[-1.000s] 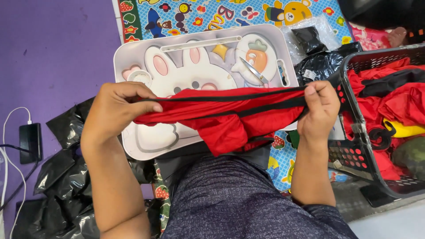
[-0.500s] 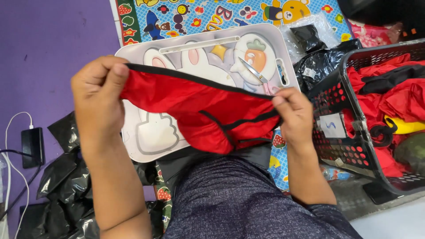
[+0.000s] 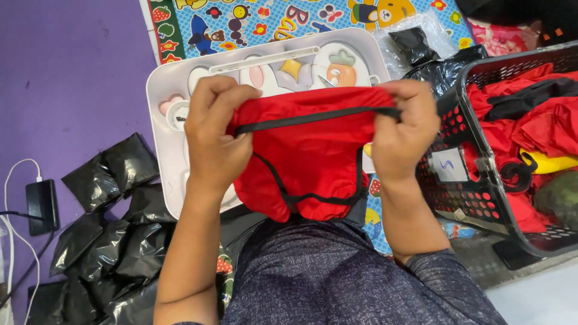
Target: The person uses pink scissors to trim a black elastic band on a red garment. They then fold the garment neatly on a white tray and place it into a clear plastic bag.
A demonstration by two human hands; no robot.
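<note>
A red cloth garment with black trim (image 3: 307,156) hangs between both hands above a white tray table. My left hand (image 3: 217,138) grips its left upper edge, fingers curled over the fabric. My right hand (image 3: 403,135) pinches the right upper edge and the black band. The garment's lower part droops toward my lap. It hides much of the white tray table (image 3: 171,156), whose top bears a rabbit and carrot picture.
A black plastic basket (image 3: 481,198) at the right holds more red cloth (image 3: 542,126). Several black plastic packets (image 3: 114,241) lie on the purple floor at the left, near a black charger with a white cable (image 3: 39,207). A colourful play mat (image 3: 289,21) lies beyond the tray.
Both hands have lifted the red garment and turned it, so it now hangs spread out with its black band across the top. The hands have come closer together.
</note>
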